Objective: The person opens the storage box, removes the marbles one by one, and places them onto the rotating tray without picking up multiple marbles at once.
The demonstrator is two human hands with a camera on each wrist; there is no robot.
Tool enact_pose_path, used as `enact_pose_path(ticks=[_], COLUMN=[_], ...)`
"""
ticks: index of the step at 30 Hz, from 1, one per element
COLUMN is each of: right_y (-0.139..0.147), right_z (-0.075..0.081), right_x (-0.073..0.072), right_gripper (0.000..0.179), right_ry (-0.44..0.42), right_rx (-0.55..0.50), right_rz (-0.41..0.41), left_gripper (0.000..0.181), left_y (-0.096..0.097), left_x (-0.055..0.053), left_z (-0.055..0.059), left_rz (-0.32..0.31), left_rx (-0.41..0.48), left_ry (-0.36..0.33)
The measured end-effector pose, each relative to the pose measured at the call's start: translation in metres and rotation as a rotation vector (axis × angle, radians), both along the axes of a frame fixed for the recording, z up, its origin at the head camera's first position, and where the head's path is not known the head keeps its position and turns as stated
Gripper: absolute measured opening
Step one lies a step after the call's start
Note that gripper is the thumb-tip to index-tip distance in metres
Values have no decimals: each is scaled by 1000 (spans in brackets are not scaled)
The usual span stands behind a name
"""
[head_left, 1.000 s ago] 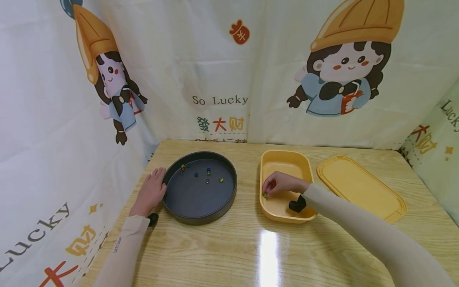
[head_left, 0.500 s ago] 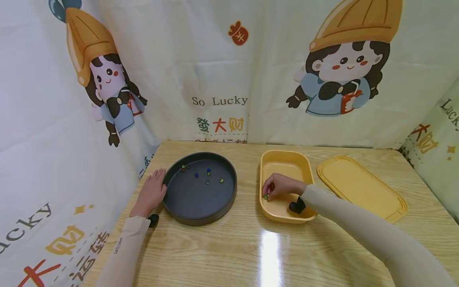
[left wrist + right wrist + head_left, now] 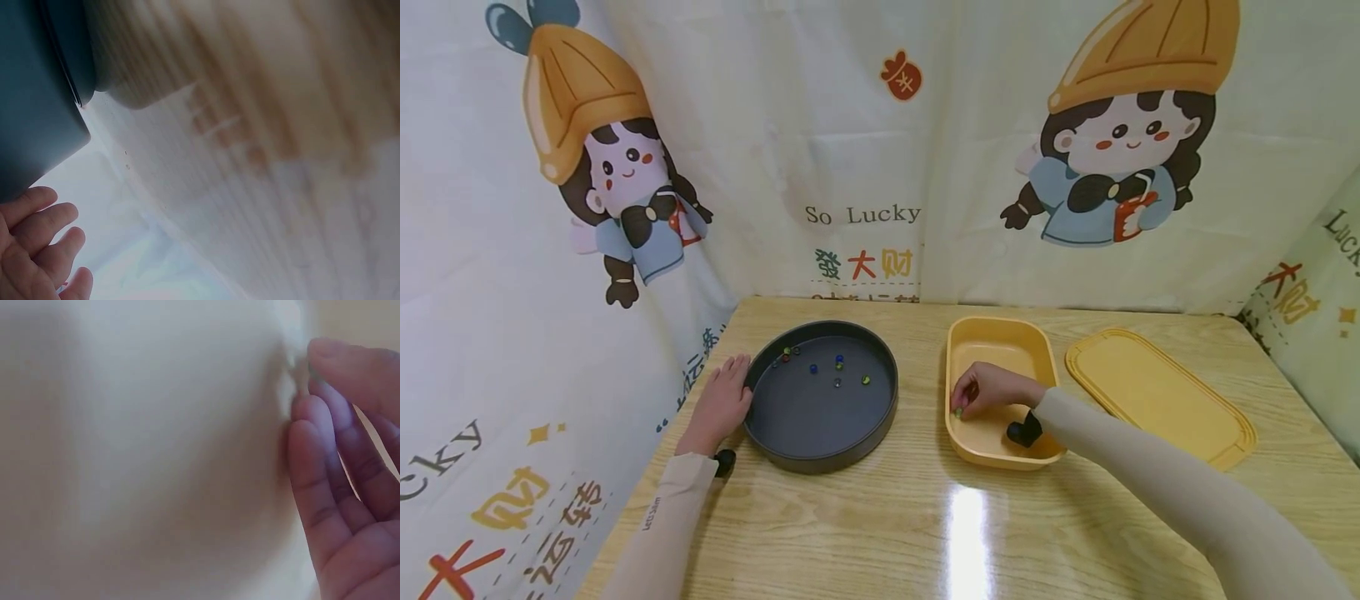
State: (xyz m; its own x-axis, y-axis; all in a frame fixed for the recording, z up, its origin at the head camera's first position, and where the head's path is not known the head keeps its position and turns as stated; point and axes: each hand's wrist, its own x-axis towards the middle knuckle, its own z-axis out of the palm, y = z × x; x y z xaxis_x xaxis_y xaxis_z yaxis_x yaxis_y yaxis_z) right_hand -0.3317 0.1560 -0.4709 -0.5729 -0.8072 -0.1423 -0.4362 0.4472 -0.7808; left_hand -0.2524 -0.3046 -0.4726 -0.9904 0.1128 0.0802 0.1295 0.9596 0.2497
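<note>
My left hand (image 3: 718,404) lies with fairly straight fingers against the left side of a round dark pan (image 3: 820,421). In the left wrist view, the fingertips (image 3: 62,215) show close to the pan's outer wall (image 3: 37,112). My right hand (image 3: 1000,387) is inside a yellow rectangular container (image 3: 1000,458), near its left wall. Thumb and fingers pinch a small green marble (image 3: 958,412) low in the container. From the right wrist, only a hint of green shows between the thumb and index finger, the rest hidden.
Several glass marbles, among them a blue marble (image 3: 813,368) and a yellow-green marble (image 3: 866,379), lie in the far half of the pan. A yellow lid (image 3: 1157,396) lies right of the container on the wooden table (image 3: 850,533). A printed curtain (image 3: 970,167) hangs behind.
The right hand stays by the container's left wall, its fingertips now covering more of the green marble. My left hand keeps its place at the pan. The head view has shifted slightly.
</note>
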Motion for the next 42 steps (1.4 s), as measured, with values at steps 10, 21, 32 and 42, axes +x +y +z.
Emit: enact_pose_path(ticks=[10, 21, 32, 42], right_y=[15, 3, -71, -156], right_z=[34, 80, 103, 90], right_x=[-2, -5, -14, -20], right_gripper=[13, 25, 21, 20], right_ry=[19, -27, -59, -29], right_rx=[-42, -162, -227, -198], right_rz=[-50, -126, -128, -13], left_gripper=[55, 55, 55, 55], left_y=[-3, -6, -6, -4], left_x=[0, 1, 1, 1], left_z=[-2, -4, -1, -2], left_rz=[11, -3, -12, -10], left_rx=[-7, -9, 7, 22], left_ry=[-12, -9, -15, -15])
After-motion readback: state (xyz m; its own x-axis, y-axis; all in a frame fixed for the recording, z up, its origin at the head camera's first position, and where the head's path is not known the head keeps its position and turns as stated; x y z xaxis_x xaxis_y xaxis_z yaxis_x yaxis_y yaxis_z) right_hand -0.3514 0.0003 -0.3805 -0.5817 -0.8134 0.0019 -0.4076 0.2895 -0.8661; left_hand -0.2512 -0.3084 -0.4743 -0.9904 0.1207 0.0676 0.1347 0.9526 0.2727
